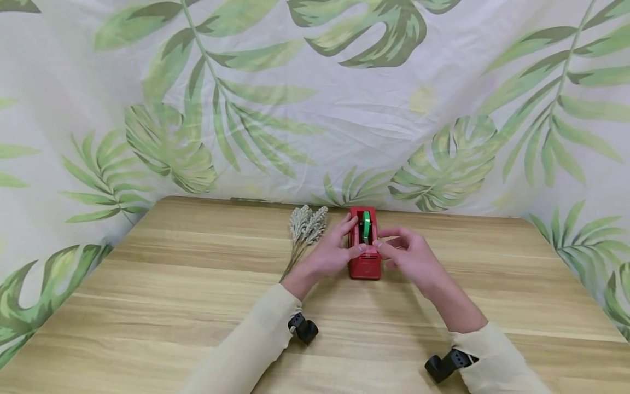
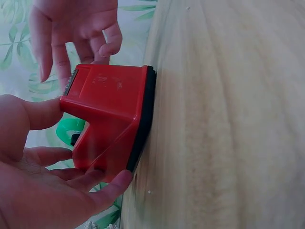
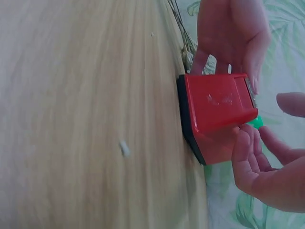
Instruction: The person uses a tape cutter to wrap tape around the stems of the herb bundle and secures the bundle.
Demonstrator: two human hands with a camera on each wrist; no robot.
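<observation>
A red tape dispenser (image 1: 365, 268) with a black base stands on the wooden table, its serrated cutter (image 2: 71, 83) facing me. In its well sits a green tape roll (image 1: 366, 225). My left hand (image 1: 333, 250) holds the dispenser from the left, thumb at the cutter end and fingers along the side. On the other side is my right hand (image 1: 413, 260), its fingers bent loosely near the dispenser's side wall. The right wrist view shows that thumb (image 3: 291, 104) apart from the other fingers. Whether the right hand pinches any tape cannot be made out.
A bunch of dried flowers (image 1: 307, 224) lies left of the dispenser, its stems running beneath or behind my left wrist. Behind the table (image 1: 197, 262) hangs a leaf-patterned cloth (image 1: 275, 137). A small pale bit (image 3: 124, 148) lies on the tabletop.
</observation>
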